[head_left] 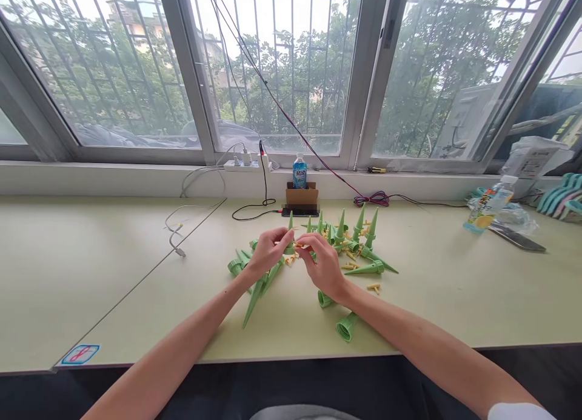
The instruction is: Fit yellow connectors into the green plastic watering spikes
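Single head-worn view: we look forward and down over the table, close, facing the window.

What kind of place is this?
Likely a hand-assembly workbench, maybe at home: a long pale table under barred windows, strewn with green plastic cones and small yellow pieces.

A small assembly workroom: long worktable under barred windows, strewn with green plastic cones.
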Action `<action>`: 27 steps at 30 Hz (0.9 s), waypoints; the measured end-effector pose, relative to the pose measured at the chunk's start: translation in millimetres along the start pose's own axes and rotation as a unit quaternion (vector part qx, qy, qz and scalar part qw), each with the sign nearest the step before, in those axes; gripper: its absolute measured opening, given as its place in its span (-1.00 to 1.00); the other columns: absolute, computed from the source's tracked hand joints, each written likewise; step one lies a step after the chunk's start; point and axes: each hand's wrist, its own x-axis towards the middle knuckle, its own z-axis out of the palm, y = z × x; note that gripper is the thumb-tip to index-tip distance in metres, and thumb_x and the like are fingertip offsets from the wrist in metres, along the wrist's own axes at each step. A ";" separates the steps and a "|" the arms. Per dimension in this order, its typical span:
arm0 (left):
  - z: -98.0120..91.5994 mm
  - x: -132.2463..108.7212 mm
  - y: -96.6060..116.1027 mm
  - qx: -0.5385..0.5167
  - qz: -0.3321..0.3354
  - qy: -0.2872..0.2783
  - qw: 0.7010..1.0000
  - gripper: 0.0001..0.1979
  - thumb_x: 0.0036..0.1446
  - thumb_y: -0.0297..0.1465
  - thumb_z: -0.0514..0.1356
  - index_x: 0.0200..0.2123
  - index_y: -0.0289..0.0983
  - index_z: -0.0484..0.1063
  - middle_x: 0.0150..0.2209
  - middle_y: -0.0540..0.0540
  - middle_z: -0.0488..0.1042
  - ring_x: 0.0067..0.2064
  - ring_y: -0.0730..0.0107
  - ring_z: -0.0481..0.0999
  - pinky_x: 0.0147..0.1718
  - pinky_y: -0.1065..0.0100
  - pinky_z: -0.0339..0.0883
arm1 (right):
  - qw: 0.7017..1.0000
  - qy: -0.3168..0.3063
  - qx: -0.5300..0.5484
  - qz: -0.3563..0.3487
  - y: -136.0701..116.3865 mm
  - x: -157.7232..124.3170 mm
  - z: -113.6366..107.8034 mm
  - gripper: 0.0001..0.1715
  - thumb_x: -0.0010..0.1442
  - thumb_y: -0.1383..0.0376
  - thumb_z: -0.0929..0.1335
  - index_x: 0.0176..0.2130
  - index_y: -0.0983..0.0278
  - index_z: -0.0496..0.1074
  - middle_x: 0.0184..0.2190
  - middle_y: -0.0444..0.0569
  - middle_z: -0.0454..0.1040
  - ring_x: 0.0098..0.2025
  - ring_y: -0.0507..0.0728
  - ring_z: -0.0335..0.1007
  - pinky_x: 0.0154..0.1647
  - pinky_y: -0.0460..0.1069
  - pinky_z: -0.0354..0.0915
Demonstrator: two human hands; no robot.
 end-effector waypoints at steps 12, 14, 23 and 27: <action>0.7 -0.7 1.7 -0.014 -0.015 -0.007 1.000 -0.58 0.22 -0.13 0.11 -0.56 -0.28 0.21 -0.59 0.09 0.02 -0.56 0.56 0.03 -0.62 0.46 -0.05 | 1.000 -0.002 0.001 -0.002 0.7 -0.3 -0.3 -0.92 0.32 0.33 0.26 -0.22 0.21 0.36 -0.20 0.00 0.47 -0.15 0.09 0.43 -0.13 -0.01 0.37; 0.8 -1.0 1.9 -0.018 -0.013 -0.011 1.000 -0.59 0.22 -0.12 0.10 -0.55 -0.28 0.21 -0.58 0.08 0.04 -0.55 0.56 0.05 -0.62 0.46 -0.03 | 1.000 0.003 0.005 -0.009 -0.2 0.6 -0.5 -0.90 0.32 0.35 0.26 -0.23 0.22 0.37 -0.21 0.00 0.47 -0.16 0.09 0.42 -0.14 -0.01 0.36; 1.6 -3.1 2.1 -0.031 0.003 -0.020 0.999 -0.58 0.24 -0.13 0.10 -0.54 -0.29 0.18 -0.56 0.08 0.04 -0.54 0.58 0.03 -0.62 0.48 -0.05 | 0.999 0.025 0.005 -0.020 -1.8 2.7 -0.8 -0.86 0.32 0.35 0.27 -0.27 0.24 0.40 -0.31 -0.03 0.45 -0.27 0.07 0.39 -0.25 -0.06 0.34; 1.5 -4.9 3.5 -0.020 0.019 -0.013 1.000 -0.59 0.25 -0.15 0.09 -0.54 -0.29 0.18 -0.56 0.08 0.03 -0.54 0.58 0.01 -0.62 0.48 -0.08 | 1.000 0.023 -0.009 -0.007 0.3 1.4 0.0 -0.85 0.33 0.34 0.26 -0.26 0.24 0.41 -0.32 -0.05 0.44 -0.30 0.06 0.38 -0.30 -0.07 0.32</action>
